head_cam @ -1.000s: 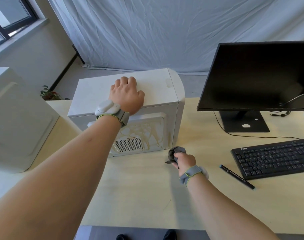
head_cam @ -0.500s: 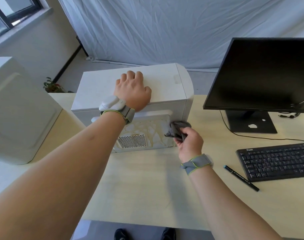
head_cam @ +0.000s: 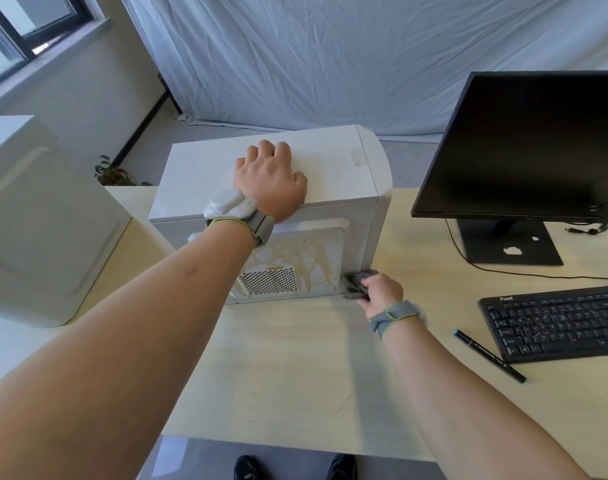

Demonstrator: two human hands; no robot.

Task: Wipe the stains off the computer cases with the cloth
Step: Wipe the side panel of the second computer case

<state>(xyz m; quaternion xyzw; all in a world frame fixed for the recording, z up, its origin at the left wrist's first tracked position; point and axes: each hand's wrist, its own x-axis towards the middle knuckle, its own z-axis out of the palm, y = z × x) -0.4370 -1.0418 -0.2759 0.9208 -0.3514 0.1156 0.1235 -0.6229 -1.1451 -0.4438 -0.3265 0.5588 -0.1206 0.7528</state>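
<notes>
A window (head_cam: 25, 26) with a dark frame is set in the wall at the upper left, and a creased white sheet (head_cam: 330, 53) is hung across the back of the room. A pale wooden desk (head_cam: 288, 375) fills the foreground. At its left end a second white computer case (head_cam: 36, 230) is stood, with a small potted plant (head_cam: 114, 173) seen behind it. The stained computer case (head_cam: 330, 174) is placed at the desk's centre; brown stains (head_cam: 309, 258) are spread over its near side panel above a vent grille (head_cam: 269, 280). The left hand (head_cam: 271, 180) is laid on the case top, fingers curled over its surface. The cloth (head_cam: 356, 284), dark grey, is gripped in the right hand (head_cam: 380, 292) and pressed against the panel's lower right corner. To the right, a black monitor (head_cam: 524, 147), a keyboard (head_cam: 555, 323) and a pen (head_cam: 489, 356) are located on the desk.
</notes>
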